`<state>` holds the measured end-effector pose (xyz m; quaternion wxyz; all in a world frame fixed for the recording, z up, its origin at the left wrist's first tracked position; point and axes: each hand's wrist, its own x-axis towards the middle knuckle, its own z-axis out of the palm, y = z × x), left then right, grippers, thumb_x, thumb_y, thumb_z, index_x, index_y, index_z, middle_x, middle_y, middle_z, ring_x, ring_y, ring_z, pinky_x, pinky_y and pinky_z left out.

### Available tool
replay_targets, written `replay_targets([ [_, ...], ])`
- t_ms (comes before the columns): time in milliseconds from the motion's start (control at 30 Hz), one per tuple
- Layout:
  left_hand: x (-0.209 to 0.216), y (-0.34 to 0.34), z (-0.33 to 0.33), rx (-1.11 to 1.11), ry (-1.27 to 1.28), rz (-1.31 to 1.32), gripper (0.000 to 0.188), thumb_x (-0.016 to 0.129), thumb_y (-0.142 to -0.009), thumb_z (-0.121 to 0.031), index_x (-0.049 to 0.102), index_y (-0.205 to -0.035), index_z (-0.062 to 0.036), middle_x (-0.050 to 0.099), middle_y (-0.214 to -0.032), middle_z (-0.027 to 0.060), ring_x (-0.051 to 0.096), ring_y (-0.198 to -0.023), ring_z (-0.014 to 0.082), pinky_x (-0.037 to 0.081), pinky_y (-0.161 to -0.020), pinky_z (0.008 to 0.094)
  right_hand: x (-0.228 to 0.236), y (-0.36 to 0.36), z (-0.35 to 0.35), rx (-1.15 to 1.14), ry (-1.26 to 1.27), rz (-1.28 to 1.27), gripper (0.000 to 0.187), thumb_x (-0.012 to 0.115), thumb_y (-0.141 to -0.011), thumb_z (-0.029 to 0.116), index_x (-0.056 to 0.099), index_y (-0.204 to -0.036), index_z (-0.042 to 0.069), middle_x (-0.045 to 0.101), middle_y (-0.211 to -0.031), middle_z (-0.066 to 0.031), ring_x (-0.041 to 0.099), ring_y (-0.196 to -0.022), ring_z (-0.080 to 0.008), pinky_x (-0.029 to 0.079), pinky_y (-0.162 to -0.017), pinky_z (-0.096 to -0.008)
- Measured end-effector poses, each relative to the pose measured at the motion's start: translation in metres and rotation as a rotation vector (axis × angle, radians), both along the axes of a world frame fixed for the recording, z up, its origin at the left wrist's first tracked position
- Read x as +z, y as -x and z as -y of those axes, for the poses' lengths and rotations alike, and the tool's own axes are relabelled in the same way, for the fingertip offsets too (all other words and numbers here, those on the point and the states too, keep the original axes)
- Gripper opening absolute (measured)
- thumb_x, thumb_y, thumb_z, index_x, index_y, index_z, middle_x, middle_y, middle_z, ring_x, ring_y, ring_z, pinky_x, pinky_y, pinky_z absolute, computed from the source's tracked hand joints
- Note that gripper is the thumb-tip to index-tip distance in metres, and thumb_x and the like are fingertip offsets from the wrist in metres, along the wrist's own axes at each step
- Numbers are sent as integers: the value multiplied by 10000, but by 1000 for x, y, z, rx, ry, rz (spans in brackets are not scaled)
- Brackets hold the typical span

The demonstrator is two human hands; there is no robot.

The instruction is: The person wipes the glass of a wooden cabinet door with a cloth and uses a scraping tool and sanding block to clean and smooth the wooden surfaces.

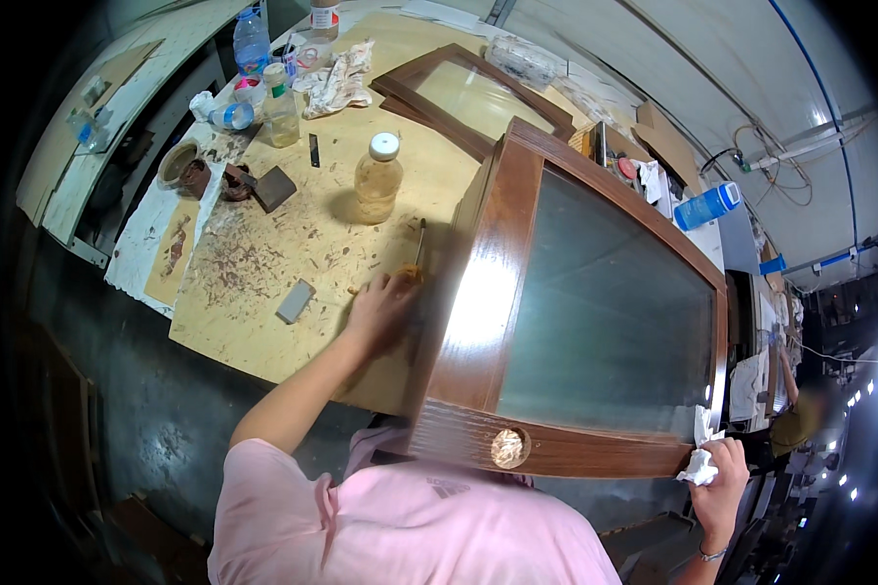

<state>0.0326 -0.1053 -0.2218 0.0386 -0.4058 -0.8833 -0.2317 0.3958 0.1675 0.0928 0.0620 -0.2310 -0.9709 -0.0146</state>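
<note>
A brown wooden frame with a dark glass panel point(610, 312) stands tilted in front of me, filling the right half of the table. A round pale patch point(508, 448) shows on its lower rail. My right hand point(720, 478) is closed on a crumpled white tissue point(698, 466) at the frame's lower right corner. On the tabletop left of the frame, my left hand point(385, 304) has its fingers curled over a yellow-handled tool point(419, 255); its thin shaft points away from me. Beside that hand lies a grey sanding block point(296, 301).
A capped bottle of yellowish liquid point(378, 180) stands beyond my left hand. Brown-stained bowls point(180, 166), a dark block point(274, 188) and a clear bottle point(251, 44) are at the left. Behind lie another glazed frame point(468, 93) and a blue bottle point(707, 206).
</note>
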Motion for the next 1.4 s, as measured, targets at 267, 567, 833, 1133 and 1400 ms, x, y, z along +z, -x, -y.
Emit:
replay_targets([
  [267,-19,28,6,151,-52,-241,333,617,-752,-41,670,-1078,-81,587,-1055,110,565,-970,299,423,-819,405,-7,7,-23,34,59,-164,270,676,-645,43,597,-898,-10,559,-844,-141,549,-778,-332,446,-679,-382],
  [567,-30,5,-16,161,-128,-177,175,588,-765,-72,630,-932,-103,571,-952,81,521,-978,271,392,-814,425,-29,22,-41,186,-105,-134,272,656,-641,99,619,-899,24,614,-861,-125,572,-811,-339,451,-678,-418],
  [833,-63,-61,72,103,-340,297,193,634,-786,-146,653,-971,-91,590,-1002,85,545,-1005,286,410,-925,456,-39,24,-39,190,-141,-223,256,645,-656,79,607,-902,16,608,-856,-135,562,-794,-349,437,-673,-421],
  [1133,-53,-92,77,310,-177,227,208,632,-914,-122,679,-1079,-5,647,-1073,105,611,-1014,288,483,-893,413,-42,24,-44,201,-157,-290,322,623,-567,62,641,-888,30,611,-839,-104,559,-780,-323,441,-666,-408],
  [1400,-73,-143,120,315,-112,537,212,617,-929,-93,667,-1103,17,646,-1108,104,609,-1022,260,485,-892,381,-43,20,-47,210,-183,-346,329,641,-543,49,668,-871,37,622,-821,-76,570,-753,-294,447,-663,-402],
])
